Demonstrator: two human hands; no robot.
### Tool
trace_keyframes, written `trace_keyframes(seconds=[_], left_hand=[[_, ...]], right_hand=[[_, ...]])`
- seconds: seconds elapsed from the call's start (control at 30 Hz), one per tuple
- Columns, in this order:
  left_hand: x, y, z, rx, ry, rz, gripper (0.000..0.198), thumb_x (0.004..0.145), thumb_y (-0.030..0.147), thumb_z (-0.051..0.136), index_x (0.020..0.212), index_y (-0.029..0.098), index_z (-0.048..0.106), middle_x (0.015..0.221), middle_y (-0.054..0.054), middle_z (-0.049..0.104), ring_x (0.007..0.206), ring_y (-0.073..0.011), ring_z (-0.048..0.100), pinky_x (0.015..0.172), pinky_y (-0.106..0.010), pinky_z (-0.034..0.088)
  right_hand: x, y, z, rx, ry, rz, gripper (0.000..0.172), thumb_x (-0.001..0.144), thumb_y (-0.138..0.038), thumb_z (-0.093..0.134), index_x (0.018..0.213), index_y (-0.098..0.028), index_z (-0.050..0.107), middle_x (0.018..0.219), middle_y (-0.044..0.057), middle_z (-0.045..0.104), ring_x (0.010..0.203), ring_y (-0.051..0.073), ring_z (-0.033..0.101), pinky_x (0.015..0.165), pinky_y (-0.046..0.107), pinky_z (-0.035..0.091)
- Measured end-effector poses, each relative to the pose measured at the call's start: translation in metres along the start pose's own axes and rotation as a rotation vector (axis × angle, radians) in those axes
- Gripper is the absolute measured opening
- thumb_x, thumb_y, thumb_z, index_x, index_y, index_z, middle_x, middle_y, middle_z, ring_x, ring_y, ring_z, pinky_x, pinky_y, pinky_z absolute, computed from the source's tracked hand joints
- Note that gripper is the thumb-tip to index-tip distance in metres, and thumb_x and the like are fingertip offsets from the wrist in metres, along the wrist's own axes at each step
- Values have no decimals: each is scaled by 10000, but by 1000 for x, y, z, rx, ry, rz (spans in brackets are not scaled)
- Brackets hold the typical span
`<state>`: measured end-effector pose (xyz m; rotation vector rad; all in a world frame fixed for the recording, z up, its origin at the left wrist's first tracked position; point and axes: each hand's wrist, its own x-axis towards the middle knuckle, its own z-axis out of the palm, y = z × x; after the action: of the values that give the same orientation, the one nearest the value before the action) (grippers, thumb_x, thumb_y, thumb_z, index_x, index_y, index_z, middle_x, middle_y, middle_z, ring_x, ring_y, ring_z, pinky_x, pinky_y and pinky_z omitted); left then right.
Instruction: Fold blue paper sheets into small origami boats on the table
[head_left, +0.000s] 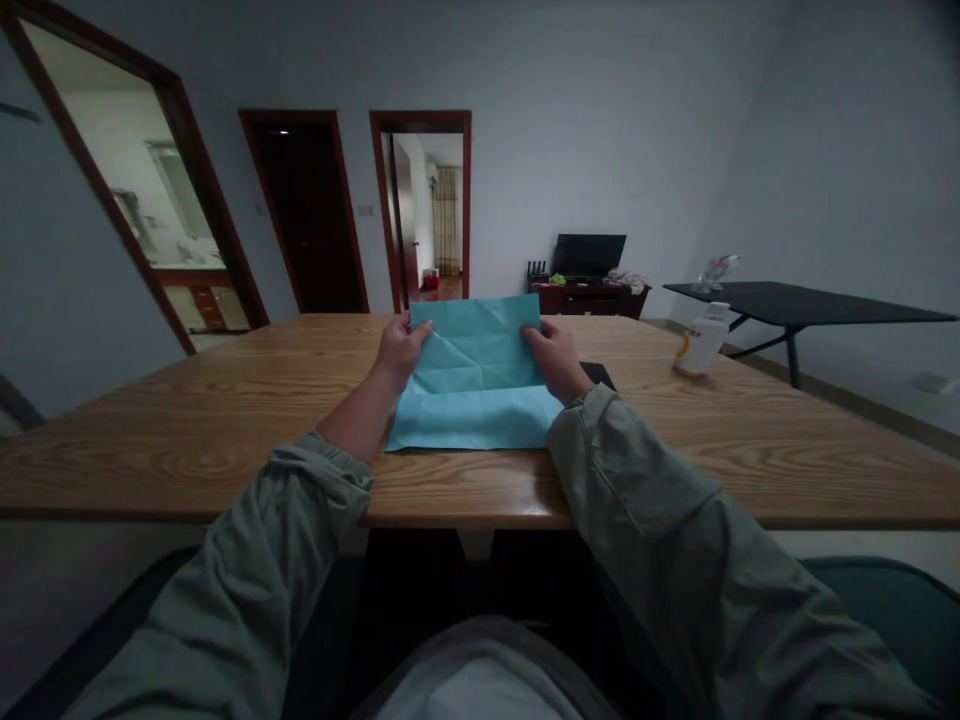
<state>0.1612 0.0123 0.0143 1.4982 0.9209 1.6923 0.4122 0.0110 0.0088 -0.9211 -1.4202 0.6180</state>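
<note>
We are pinching the creased blue paper [472,400] with our left hand [401,352] and right hand [553,362], fingers closed on its side edges, thumbs on top, paper lying at 12 o'clock on the wooden table [187,465], a bottle [701,340] standing near 2 o'clock

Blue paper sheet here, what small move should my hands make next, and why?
I'd probably press the blue paper sheet flat along its horizontal crease, keeping the sides even. Your left hand and right hand hold its upper part by the sides, while the lower band already lies on the wooden table, and the upper part still shows loose creases.
</note>
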Motion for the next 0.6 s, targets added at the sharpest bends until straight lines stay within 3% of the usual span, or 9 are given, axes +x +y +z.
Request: trace_keyframes(seconds=[0.1,0.17,0.27,0.37,0.43,0.6], left_hand=[[-3,0,-2,189,26,44,615,736,315,689,1306,211,484,1236,-114,603,1056,-249,612,898,-380,494],[-10,2,3,350,32,154,766,695,281,743,1387,232,415,1449,-133,430,1297,-300,447,1034,-419,403],[-23,5,18,454,-63,284,745,680,316,776,1355,213,480,1550,-125,284,1452,-328,177,1143,-440,254],[-34,10,38,308,-266,195,735,736,433,732,1378,207,455,1487,-138,394,1407,-327,301,1112,-436,306],[-39,14,48,170,-325,145,734,773,480,686,1402,218,413,1433,-122,459,1370,-304,369,1091,-415,339],[-44,25,50,74,-128,178,522,840,458,617,1303,251,492,1336,-51,538,1339,-244,394,1097,-353,327]], right_hand=[[0,-3,-1,-51,38,-11,247,783,-372,534,875,-184,665,756,15,622,736,184,555,632,270,450],[-3,-8,0,-139,96,-59,257,814,-373,506,875,-181,666,802,35,636,807,204,562,689,287,458],[-14,-20,9,-220,70,-152,321,882,-394,454,993,-187,673,965,64,675,969,239,560,840,331,456],[-33,-32,26,-170,-73,-250,392,910,-407,462,1222,-233,625,1163,48,665,1106,253,557,949,352,431],[-45,-38,38,-139,-205,-250,408,894,-411,510,1260,-269,621,1145,30,683,1087,264,596,942,369,450],[-59,-46,52,-94,-362,-300,417,881,-447,543,1244,-272,649,1248,35,652,1221,278,545,1057,415,386]])
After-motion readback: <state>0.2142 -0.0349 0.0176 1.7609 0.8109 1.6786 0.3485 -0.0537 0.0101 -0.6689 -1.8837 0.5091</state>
